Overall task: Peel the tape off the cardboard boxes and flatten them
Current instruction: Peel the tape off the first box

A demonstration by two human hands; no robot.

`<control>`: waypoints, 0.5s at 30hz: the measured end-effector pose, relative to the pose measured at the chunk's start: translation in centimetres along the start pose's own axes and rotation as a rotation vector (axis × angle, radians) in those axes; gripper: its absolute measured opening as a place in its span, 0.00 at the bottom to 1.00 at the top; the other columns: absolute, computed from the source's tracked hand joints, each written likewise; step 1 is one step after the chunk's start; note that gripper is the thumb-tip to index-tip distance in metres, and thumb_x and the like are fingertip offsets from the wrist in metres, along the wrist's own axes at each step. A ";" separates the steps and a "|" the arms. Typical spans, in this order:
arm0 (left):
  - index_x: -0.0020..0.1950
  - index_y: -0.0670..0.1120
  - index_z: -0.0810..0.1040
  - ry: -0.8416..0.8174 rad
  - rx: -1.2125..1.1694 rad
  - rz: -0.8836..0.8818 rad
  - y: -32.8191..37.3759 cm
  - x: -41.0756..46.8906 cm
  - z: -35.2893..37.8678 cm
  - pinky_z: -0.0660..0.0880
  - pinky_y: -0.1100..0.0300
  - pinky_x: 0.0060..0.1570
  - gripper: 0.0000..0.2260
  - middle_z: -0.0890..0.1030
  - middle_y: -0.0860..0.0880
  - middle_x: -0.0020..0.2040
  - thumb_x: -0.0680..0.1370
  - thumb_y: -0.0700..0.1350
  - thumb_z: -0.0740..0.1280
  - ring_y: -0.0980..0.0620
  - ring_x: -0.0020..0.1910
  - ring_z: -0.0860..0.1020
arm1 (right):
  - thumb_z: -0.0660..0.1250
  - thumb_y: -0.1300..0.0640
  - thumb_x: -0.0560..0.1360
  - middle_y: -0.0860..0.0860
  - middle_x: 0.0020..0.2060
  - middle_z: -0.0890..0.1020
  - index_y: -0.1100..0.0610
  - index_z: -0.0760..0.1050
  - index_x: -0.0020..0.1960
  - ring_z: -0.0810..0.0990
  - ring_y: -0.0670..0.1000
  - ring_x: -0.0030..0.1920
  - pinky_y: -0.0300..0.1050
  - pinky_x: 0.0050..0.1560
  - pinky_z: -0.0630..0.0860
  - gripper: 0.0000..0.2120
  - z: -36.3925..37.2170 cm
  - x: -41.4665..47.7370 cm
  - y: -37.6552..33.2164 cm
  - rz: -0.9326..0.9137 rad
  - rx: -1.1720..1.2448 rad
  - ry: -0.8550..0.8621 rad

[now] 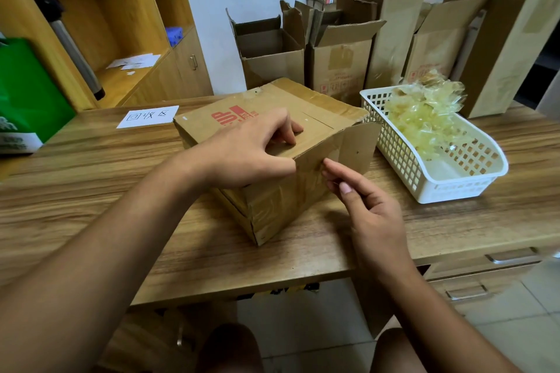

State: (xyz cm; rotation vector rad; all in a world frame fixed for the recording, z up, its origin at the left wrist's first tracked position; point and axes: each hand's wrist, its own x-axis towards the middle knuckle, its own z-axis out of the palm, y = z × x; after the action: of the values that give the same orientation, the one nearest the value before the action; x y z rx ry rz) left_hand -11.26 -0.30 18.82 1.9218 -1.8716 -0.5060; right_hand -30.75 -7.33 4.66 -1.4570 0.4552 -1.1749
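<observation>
Box [281, 209] sits mid-tabletop [91, 191], just beside the white basket [454, 191] (heaped with peeled tape [424, 118]). Left hand [248, 151] clamps its top, fingers curled, thumb along the near rim. Right hand [372, 212] fingertips [328, 165] touch the taped side; pinching or not, can't tell.

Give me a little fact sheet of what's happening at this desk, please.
Place: wooden desk
Work piece: cardboard box, shiny tape on its near side
Steadying: left hand grips the box's top edge
Picking: right hand, fingertips at the taped side; whether they pinch tape is unclear
Bin: white basket, right of the box, holds peeled tape
Behind: open boxes by the wall
</observation>
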 end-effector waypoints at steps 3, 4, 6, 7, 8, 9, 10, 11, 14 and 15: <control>0.53 0.60 0.71 0.003 0.011 -0.002 0.0 0.1 0.0 0.72 0.49 0.66 0.18 0.73 0.64 0.67 0.66 0.60 0.66 0.62 0.66 0.71 | 0.60 0.64 0.83 0.49 0.63 0.83 0.52 0.81 0.66 0.79 0.51 0.67 0.46 0.69 0.74 0.17 -0.1 0.1 0.0 0.012 0.019 -0.023; 0.53 0.60 0.71 0.004 0.010 -0.003 0.0 0.1 0.0 0.72 0.49 0.66 0.18 0.73 0.65 0.66 0.65 0.61 0.66 0.62 0.66 0.71 | 0.60 0.65 0.83 0.49 0.62 0.83 0.52 0.81 0.66 0.80 0.51 0.66 0.46 0.69 0.74 0.17 -0.2 0.2 0.0 0.016 0.018 -0.022; 0.53 0.60 0.71 0.000 0.007 -0.004 0.1 0.0 -0.1 0.72 0.49 0.66 0.18 0.73 0.65 0.66 0.65 0.62 0.66 0.62 0.66 0.71 | 0.60 0.66 0.83 0.48 0.62 0.84 0.52 0.81 0.65 0.80 0.51 0.65 0.48 0.69 0.74 0.18 -0.4 0.3 0.0 0.027 0.001 -0.009; 0.53 0.60 0.71 -0.003 0.006 -0.007 0.1 0.0 -0.1 0.72 0.49 0.65 0.19 0.73 0.65 0.66 0.65 0.62 0.66 0.62 0.66 0.71 | 0.60 0.67 0.83 0.48 0.61 0.84 0.51 0.82 0.64 0.81 0.50 0.65 0.48 0.68 0.74 0.18 -0.4 0.4 0.0 0.031 -0.007 -0.009; 0.53 0.60 0.71 -0.006 0.005 -0.008 0.1 0.0 -0.1 0.72 0.49 0.65 0.19 0.73 0.65 0.67 0.65 0.62 0.66 0.61 0.66 0.71 | 0.60 0.67 0.83 0.47 0.60 0.84 0.51 0.82 0.63 0.81 0.50 0.64 0.48 0.68 0.75 0.18 -0.3 0.4 -0.1 0.030 -0.026 -0.021; 0.53 0.60 0.71 -0.006 0.003 -0.007 0.1 0.0 -0.1 0.73 0.49 0.65 0.19 0.73 0.64 0.67 0.65 0.62 0.66 0.61 0.66 0.71 | 0.60 0.67 0.83 0.47 0.59 0.85 0.51 0.83 0.62 0.81 0.49 0.64 0.47 0.68 0.75 0.18 -0.1 0.3 -0.1 0.015 -0.061 -0.047; 0.53 0.60 0.71 -0.004 0.002 -0.005 0.1 0.0 0.0 0.72 0.49 0.65 0.19 0.73 0.64 0.67 0.64 0.62 0.65 0.61 0.66 0.71 | 0.60 0.67 0.83 0.46 0.58 0.85 0.51 0.83 0.60 0.81 0.48 0.63 0.46 0.67 0.76 0.18 0.0 0.2 -0.2 -0.010 -0.103 -0.076; 0.53 0.60 0.71 -0.003 0.002 -0.003 0.1 0.0 -0.1 0.72 0.50 0.65 0.19 0.73 0.64 0.67 0.64 0.62 0.65 0.61 0.66 0.71 | 0.60 0.67 0.83 0.46 0.57 0.85 0.51 0.83 0.60 0.81 0.49 0.63 0.46 0.66 0.76 0.18 0.2 0.1 -0.2 -0.029 -0.129 -0.089; 0.54 0.59 0.71 -0.012 0.008 -0.005 0.1 0.0 -0.1 0.73 0.50 0.65 0.19 0.73 0.63 0.67 0.65 0.62 0.66 0.61 0.66 0.71 | 0.60 0.66 0.83 0.47 0.59 0.85 0.51 0.82 0.62 0.81 0.49 0.64 0.47 0.67 0.76 0.17 -0.2 0.1 -0.3 -0.007 -0.064 0.012; 0.54 0.59 0.71 -0.012 0.012 -0.005 0.1 0.0 -0.1 0.73 0.50 0.65 0.19 0.73 0.63 0.67 0.66 0.61 0.67 0.61 0.66 0.71 | 0.60 0.66 0.83 0.47 0.60 0.84 0.51 0.82 0.63 0.80 0.48 0.64 0.46 0.67 0.75 0.17 -0.2 0.1 -0.4 -0.004 -0.042 0.040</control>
State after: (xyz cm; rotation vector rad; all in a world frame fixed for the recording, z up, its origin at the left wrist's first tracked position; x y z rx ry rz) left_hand -11.29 -0.27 18.96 1.9361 -1.8813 -0.5102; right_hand -31.05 -7.40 4.96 -1.4731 0.5080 -1.2058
